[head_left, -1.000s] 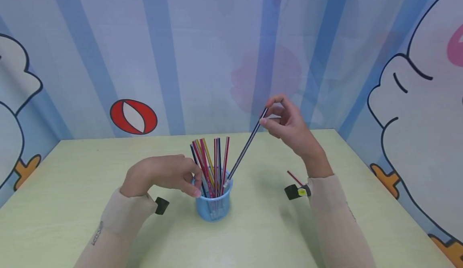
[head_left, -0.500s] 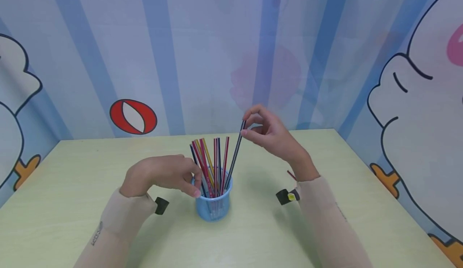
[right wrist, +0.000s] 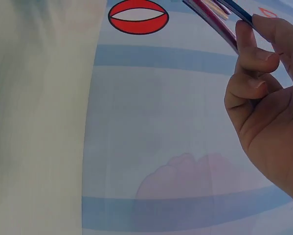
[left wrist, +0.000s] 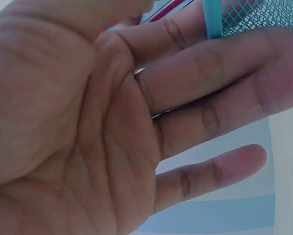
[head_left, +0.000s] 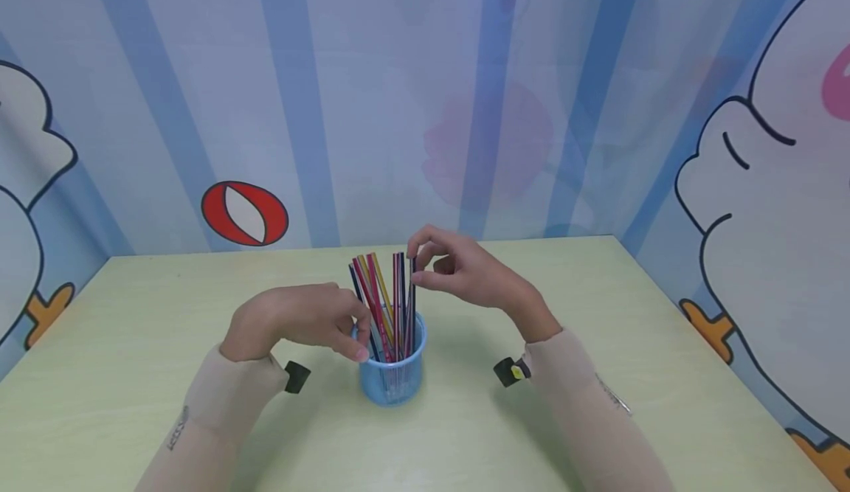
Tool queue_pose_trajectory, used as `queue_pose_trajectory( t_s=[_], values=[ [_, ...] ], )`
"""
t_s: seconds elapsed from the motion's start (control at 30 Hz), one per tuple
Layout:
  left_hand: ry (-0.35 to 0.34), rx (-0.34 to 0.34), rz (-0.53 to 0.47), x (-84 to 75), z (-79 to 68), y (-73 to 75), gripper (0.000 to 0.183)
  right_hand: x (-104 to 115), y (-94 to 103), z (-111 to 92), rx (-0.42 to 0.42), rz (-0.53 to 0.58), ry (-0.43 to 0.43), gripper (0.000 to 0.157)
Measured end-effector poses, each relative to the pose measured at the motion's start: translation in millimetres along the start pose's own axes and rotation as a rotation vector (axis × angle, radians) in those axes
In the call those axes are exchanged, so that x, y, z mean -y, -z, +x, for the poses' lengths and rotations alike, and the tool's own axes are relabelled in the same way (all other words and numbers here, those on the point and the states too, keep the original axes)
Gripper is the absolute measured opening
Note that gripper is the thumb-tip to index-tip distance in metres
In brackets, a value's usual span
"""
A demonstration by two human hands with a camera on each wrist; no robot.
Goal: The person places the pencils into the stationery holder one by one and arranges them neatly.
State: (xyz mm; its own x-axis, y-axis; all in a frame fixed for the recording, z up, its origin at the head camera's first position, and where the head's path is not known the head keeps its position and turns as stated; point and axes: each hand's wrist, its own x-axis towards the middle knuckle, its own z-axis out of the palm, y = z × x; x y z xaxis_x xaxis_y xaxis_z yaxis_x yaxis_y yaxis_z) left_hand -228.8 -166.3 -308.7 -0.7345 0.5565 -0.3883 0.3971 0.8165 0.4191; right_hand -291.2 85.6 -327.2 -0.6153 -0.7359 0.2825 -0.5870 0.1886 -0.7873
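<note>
A light blue mesh pen holder (head_left: 392, 385) stands upright mid-table with several red, yellow and dark striped pencils (head_left: 378, 300) leaning in it. My left hand (head_left: 302, 322) holds the holder's rim at its left side. In the left wrist view, the holder's edge (left wrist: 212, 19) shows among the fingers, while the little finger sticks out apart. My right hand (head_left: 465, 267) pinches the top end of a dark pencil (head_left: 413, 300) between thumb and index finger. That pencil stands nearly upright at the holder's right side, its lower end inside.
A pale wooden table (head_left: 465, 433) lies beneath, with a printed blue-striped backdrop (head_left: 385, 108) behind it. The pale tip of another pencil (head_left: 624, 406) pokes out from behind the right sleeve (head_left: 564, 366); the rest is hidden.
My right hand has moved left and down, bringing the dark pencil from a slant to nearly upright in the holder. The left hand has stayed still. The right sleeve now covers the loose pencil's red end.
</note>
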Motion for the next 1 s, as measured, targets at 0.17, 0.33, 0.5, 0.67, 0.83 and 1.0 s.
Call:
queue_pose_trajectory(
  t_s=[0.17,0.33,0.5,0.67,0.83,1.0],
  values=[
    [-0.013,0.001,-0.004,0.9,0.0,0.6,0.017,-1,-2.6,2,0.041,-0.024,-0.038,0.03],
    [-0.007,0.003,-0.004,0.2,0.0,0.8,0.017,-3,2.4,1,0.038,-0.085,-0.083,0.034],
    [-0.004,0.004,0.001,0.0,0.3,0.7,0.017,-5,6.3,-1,0.049,-0.121,-0.098,0.038],
    [0.0,0.008,0.0,0.1,0.8,0.8,0.017,-6,8.0,-1,0.052,-0.153,-0.1,0.04],
    [-0.003,0.012,0.005,0.0,0.7,1.0,0.016,-7,12.1,-3,0.054,-0.171,-0.131,0.043],
    [-0.007,0.012,0.008,0.3,0.3,1.0,0.016,-8,21.0,-7,0.062,-0.19,-0.168,0.043]
  ],
)
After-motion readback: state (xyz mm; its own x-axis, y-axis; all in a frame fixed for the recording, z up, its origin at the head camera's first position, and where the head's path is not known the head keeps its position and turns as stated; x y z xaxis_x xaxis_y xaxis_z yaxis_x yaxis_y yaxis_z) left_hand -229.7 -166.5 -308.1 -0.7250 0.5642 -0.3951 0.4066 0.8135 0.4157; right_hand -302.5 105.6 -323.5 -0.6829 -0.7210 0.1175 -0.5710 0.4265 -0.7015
